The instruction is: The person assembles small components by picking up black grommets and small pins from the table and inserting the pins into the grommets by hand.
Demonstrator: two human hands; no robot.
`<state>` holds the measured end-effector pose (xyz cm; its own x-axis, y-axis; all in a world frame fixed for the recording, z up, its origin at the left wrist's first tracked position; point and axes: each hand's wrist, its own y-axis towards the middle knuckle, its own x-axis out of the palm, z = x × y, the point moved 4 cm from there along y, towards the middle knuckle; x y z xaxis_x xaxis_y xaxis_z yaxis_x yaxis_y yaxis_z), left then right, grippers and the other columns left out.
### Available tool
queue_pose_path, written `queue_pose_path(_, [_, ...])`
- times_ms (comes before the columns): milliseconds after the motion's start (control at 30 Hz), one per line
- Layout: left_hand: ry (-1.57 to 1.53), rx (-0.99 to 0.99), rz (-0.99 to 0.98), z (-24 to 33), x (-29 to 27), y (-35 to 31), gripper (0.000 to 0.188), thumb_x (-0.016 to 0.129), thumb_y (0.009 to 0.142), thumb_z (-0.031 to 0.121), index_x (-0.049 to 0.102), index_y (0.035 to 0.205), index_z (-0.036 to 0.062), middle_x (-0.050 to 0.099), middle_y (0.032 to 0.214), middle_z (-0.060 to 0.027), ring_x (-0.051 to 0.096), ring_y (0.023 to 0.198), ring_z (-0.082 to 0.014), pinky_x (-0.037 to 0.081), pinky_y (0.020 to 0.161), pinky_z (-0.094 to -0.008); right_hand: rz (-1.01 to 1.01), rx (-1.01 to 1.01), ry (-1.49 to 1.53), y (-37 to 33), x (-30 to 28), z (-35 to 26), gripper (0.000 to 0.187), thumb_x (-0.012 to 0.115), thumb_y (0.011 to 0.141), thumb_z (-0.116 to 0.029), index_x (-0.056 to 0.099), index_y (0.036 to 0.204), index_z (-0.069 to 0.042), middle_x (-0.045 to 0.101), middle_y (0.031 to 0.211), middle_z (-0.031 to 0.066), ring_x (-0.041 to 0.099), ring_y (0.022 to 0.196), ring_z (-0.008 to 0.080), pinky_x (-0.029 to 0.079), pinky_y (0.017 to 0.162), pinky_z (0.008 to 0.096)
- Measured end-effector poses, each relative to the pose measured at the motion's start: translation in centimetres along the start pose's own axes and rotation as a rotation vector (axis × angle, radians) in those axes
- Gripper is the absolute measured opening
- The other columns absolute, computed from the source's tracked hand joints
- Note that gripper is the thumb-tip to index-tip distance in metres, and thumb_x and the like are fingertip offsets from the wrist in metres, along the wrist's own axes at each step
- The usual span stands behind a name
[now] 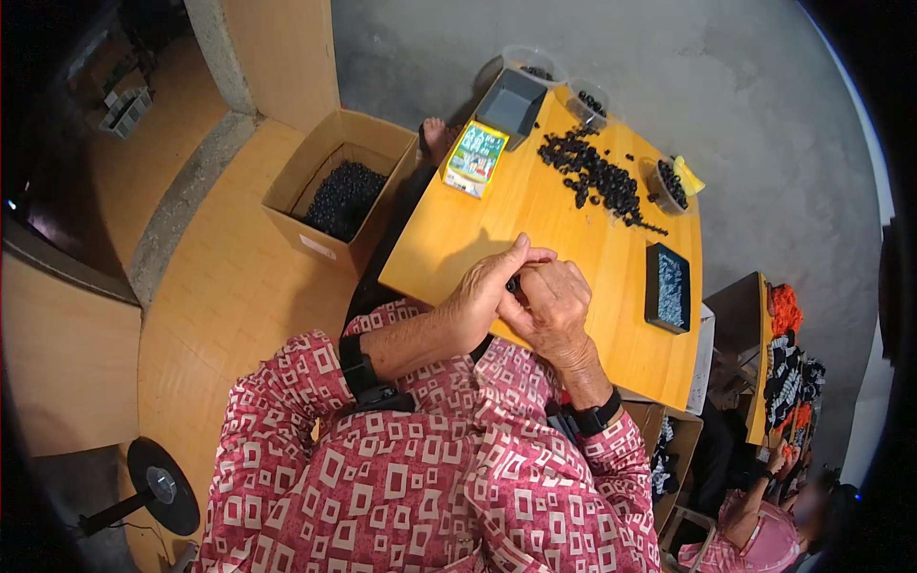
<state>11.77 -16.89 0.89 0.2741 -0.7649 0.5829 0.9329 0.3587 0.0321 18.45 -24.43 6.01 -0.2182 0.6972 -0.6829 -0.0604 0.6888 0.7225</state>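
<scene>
Above the near edge of the yellow wooden table, my left hand and my right hand are pressed together. Both have their fingers closed round a small black piece, mostly hidden between them. Beyond the hands, a loose pile of small black round pieces lies across the table. To the right stands a black tray with many small pale blue-grey pieces in it. A yellow and green box rests at the table's left edge.
A grey tray and clear tubs of black pieces line the far side, with another tub at right. On the floor at left stands a cardboard box of black pieces. Another person works at lower right. A fan-like disc stands lower left.
</scene>
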Motion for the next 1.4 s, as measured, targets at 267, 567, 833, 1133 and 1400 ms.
queue_pose_path(267, [-0.089,-0.060,-0.062,0.9,0.9,1.0,0.063,0.028,0.105,0.048,0.048,0.133,-0.0048,0.054,0.127,-0.0105,0.050,0.121,-0.0181,0.038,0.107,-0.0346,0.031,0.035,0.031,0.3,-0.8,0.5,0.019,0.078,0.070,-0.015,0.063,0.075,-0.004,0.059,0.070,0.0081,0.058,0.062,0.0253,0.045,0.058,0.0358])
queue_pose_path(567, [-0.118,-0.034,0.105,1.6,1.9,0.7,0.061,0.030,0.105,0.047,0.055,0.125,-0.0059,0.059,0.119,-0.0112,0.054,0.115,-0.0179,0.040,0.105,-0.0342,0.109,-0.014,0.063,0.5,-0.9,-0.2,0.021,0.078,0.066,-0.012,0.059,0.070,-0.003,0.054,0.065,0.0081,0.056,0.061,0.0260,0.045,0.058,0.0366])
queue_pose_path(833, [0.376,0.206,0.054,2.0,1.3,0.2,0.052,0.036,0.105,0.042,0.057,0.123,-0.0022,0.059,0.115,-0.0110,0.056,0.111,-0.0167,0.044,0.101,-0.0314,0.093,0.020,0.035,-0.2,-1.4,0.6,0.021,0.078,0.067,-0.013,0.058,0.070,-0.005,0.053,0.065,0.0073,0.055,0.060,0.0243,0.043,0.058,0.0356])
queue_pose_path(1133, [0.298,-0.106,0.074,1.7,-0.8,0.2,0.028,0.062,0.095,0.022,0.066,0.108,-0.0018,0.063,0.091,-0.0025,0.058,0.084,-0.0083,0.048,0.077,-0.0234,-0.028,0.014,-0.203,-0.8,-2.2,1.4,0.030,0.079,0.072,-0.018,0.051,0.067,-0.008,0.045,0.062,0.0056,0.050,0.058,0.0227,0.039,0.055,0.0356])
queue_pose_path(1400, [0.258,-0.152,0.042,1.1,-1.9,0.3,0.027,0.064,0.094,0.023,0.068,0.105,-0.0020,0.065,0.093,-0.0042,0.060,0.088,-0.0097,0.049,0.081,-0.0242,-0.074,0.033,-0.153,-0.9,-1.8,1.4,0.031,0.079,0.073,-0.022,0.051,0.069,-0.008,0.048,0.064,0.0059,0.052,0.061,0.0230,0.040,0.056,0.0356])
